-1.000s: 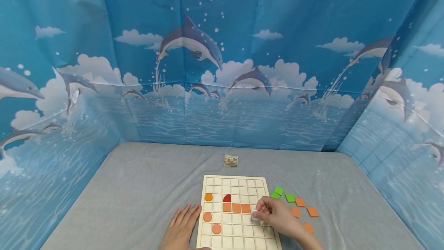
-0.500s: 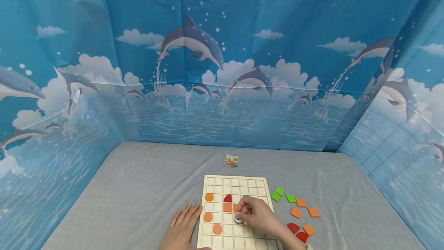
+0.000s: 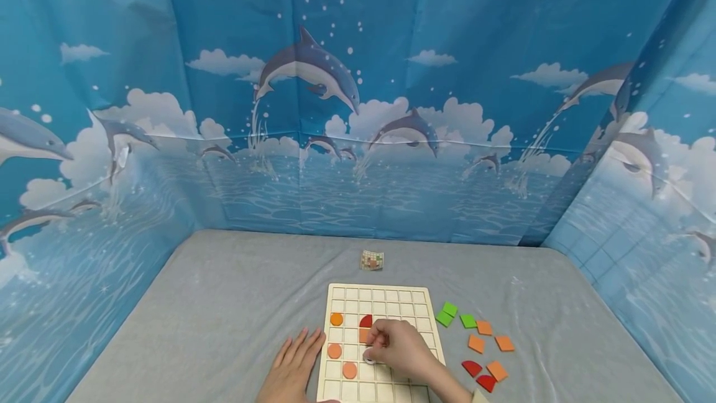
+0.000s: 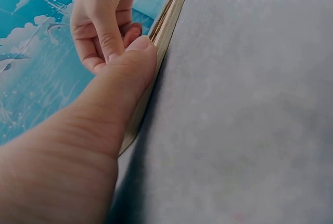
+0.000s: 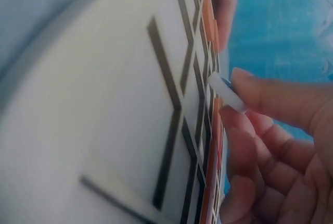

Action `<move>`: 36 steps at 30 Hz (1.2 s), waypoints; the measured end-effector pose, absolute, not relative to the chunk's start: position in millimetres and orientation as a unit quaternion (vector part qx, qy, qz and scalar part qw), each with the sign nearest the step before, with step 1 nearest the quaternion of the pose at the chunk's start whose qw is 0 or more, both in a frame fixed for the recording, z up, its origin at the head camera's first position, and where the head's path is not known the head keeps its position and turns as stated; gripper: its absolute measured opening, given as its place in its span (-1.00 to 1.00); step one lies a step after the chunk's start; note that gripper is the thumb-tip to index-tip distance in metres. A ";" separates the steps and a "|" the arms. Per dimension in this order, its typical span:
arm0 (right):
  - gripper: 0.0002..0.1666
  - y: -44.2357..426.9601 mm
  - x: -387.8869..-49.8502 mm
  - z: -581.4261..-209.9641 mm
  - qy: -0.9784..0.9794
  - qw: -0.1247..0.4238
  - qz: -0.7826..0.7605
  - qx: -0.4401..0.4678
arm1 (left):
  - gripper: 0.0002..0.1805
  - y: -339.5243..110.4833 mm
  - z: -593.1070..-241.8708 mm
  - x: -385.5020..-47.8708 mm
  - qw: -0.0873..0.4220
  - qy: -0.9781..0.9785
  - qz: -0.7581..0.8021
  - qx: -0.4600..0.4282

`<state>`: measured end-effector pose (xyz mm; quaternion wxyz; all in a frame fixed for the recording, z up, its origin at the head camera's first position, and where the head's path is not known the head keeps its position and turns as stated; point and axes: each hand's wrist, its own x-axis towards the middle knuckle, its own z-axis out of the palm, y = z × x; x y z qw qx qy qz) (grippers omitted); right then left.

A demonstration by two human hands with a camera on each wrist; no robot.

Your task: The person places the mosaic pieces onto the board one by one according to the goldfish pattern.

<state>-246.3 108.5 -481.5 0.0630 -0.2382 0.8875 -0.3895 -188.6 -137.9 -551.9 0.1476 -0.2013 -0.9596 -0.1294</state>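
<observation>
A cream gridded board (image 3: 400, 295) lies on the grey cloth. My right hand (image 3: 404, 351) is over its middle, pinching a small white round piece (image 5: 225, 91) between thumb and fingers, tilted just above the grid in the right wrist view. My left hand (image 3: 294, 364) lies flat with straight fingers along the board's left side; in the left wrist view its thumb (image 4: 136, 60) rests at the board's edge. On the board are a dark orange disc (image 3: 336, 319), two lighter orange discs (image 3: 349, 370), a red quarter-circle (image 3: 366, 321) and an orange square (image 3: 365, 335). The right hand hides neighbouring cells.
Right of the board lie green squares (image 3: 468, 321), several orange squares (image 3: 504, 343) and two red quarter-circles (image 3: 472, 368). A small patterned card (image 3: 371, 260) sits beyond the board's far edge. A blue dolphin curtain (image 3: 335, 191) hangs around the table.
My right hand has moved left across the board with the white piece, uncovering the red pieces beside the board and covering orange squares on the grid. The left hand has stayed put.
</observation>
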 end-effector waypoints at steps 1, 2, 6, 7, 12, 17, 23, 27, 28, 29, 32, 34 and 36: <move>-0.78 107.5 -246.7 -481.7 0.890 0.058 -0.385 -0.238 | 0.10 -138.2 -552.3 -188.6 0.151 -0.959 -0.129 -0.202; -0.77 106.4 -247.0 -482.0 0.892 0.051 -0.381 -0.238 | 0.10 -138.4 -552.3 -188.5 0.153 -0.959 -0.129 -0.202; -0.75 103.6 -248.3 -483.7 0.900 0.033 -0.364 -0.238 | 0.10 -138.2 -549.4 -188.5 0.123 -0.962 -0.145 -0.198; -0.74 103.3 -248.5 -484.2 0.903 0.029 -0.358 -0.237 | 0.10 -138.0 -548.8 -188.5 0.113 -0.962 -0.149 -0.197; -0.70 102.8 -248.3 -485.0 0.912 0.016 -0.338 -0.231 | 0.10 -138.0 -550.0 -188.2 0.117 -0.962 -0.147 -0.198; -0.69 102.1 -246.7 -485.5 0.917 0.007 -0.327 -0.228 | 0.08 -138.5 -553.1 -187.8 0.149 -0.959 -0.129 -0.202; -0.76 103.1 -242.8 -486.1 0.920 0.004 -0.319 -0.226 | 0.09 -137.3 -552.6 -188.1 0.150 -0.958 -0.134 -0.205; -0.88 104.0 -240.4 -485.0 0.922 0.017 -0.320 -0.219 | 0.11 -136.9 -549.6 -188.8 0.127 -0.961 -0.144 -0.200; -0.90 104.0 -239.9 -484.4 0.922 0.018 -0.319 -0.220 | 0.12 -137.1 -549.0 -189.0 0.121 -0.962 -0.145 -0.198; -0.91 104.1 -239.6 -484.0 0.922 0.017 -0.318 -0.222 | 0.12 -137.1 -548.0 -189.1 0.115 -0.963 -0.146 -0.196; -0.92 104.2 -238.8 -482.8 0.921 0.006 -0.316 -0.229 | 0.13 -137.1 -546.2 -189.2 0.095 -0.965 -0.152 -0.191; -0.92 104.4 -238.3 -482.3 0.920 -0.001 -0.316 -0.231 | 0.14 -136.9 -545.2 -188.7 0.080 -0.967 -0.157 -0.186; -0.90 104.6 -237.9 -482.0 0.921 -0.006 -0.315 -0.230 | 0.14 -136.5 -544.6 -188.2 0.068 -0.968 -0.162 -0.182</move>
